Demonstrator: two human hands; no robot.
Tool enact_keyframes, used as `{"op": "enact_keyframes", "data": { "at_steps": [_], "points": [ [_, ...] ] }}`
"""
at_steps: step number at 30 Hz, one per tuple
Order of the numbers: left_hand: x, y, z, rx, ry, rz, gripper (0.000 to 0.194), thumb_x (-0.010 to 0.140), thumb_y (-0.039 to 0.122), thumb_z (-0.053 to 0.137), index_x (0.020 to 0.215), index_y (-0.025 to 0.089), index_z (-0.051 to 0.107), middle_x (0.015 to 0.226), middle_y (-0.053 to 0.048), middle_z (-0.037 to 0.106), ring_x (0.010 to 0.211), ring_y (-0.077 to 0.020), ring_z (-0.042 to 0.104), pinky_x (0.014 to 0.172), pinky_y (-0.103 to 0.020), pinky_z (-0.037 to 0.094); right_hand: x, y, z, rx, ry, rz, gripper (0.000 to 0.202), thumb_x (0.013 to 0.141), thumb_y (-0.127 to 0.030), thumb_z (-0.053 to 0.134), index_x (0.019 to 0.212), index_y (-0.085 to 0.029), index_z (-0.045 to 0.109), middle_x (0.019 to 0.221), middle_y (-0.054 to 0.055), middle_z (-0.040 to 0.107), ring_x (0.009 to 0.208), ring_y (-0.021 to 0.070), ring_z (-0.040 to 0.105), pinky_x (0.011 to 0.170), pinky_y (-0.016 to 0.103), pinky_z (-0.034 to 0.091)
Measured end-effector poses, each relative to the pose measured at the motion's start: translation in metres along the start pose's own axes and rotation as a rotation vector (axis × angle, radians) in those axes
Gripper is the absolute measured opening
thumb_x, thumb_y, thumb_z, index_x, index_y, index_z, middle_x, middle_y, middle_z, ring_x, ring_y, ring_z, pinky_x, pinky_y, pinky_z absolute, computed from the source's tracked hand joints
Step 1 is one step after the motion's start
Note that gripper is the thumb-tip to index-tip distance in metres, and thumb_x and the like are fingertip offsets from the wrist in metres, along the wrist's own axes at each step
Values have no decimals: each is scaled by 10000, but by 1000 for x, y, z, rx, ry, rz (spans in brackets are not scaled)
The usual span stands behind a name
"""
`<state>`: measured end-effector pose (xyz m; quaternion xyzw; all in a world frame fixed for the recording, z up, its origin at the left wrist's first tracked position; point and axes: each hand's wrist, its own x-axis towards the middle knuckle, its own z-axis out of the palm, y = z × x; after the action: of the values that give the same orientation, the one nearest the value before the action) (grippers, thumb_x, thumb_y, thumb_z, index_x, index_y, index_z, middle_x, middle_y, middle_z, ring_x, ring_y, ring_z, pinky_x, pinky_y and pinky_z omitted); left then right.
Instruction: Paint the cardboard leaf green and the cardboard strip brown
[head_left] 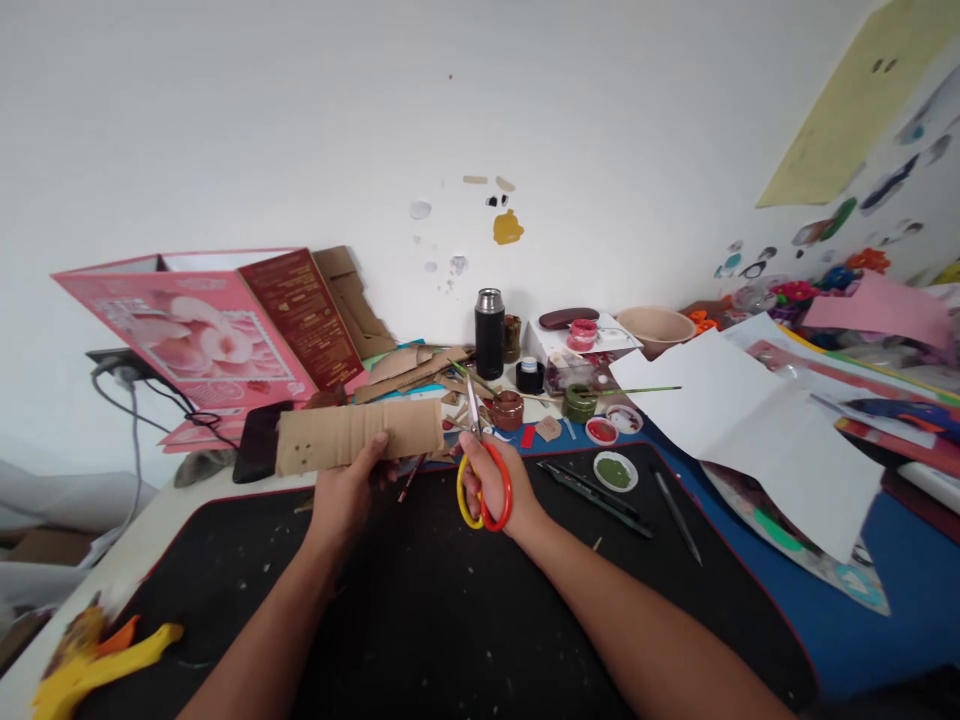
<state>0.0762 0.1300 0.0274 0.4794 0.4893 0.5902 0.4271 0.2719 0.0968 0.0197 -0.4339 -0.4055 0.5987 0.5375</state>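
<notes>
My left hand [358, 474] grips a brown strip of cardboard [405, 428] by its lower edge, thumb on the near face. Small dark holes mark the strip's left end. In my right hand [499, 480] is a pair of scissors [473, 405] with one red and one yellow handle loop, blades pointing up and away. The blades look nearly closed and stand just right of the strip's right end, with a small gap. Both hands are over the black mat [420, 620].
Behind stand a black thermos [490, 335], paint jars [579, 403] and cardboard scraps [420, 372]. A pink box [217, 345] and a phone [259, 440] are at left. A utility knife [596, 497], a paint lid [615, 471] and white paper [720, 400] lie to the right.
</notes>
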Motion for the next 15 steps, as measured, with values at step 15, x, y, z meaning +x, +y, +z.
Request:
{"op": "enact_keyframes", "data": {
  "at_steps": [15],
  "points": [
    [7, 0, -4, -170, -76, -84, 388, 669, 376, 948, 708, 162, 627, 612, 32, 551, 443, -52, 387, 400, -187, 269, -4, -4, 0, 20, -52, -60, 618, 790, -803, 729, 880, -210, 581, 462, -101, 493, 295, 93, 456, 302, 182, 373]
  ]
}}
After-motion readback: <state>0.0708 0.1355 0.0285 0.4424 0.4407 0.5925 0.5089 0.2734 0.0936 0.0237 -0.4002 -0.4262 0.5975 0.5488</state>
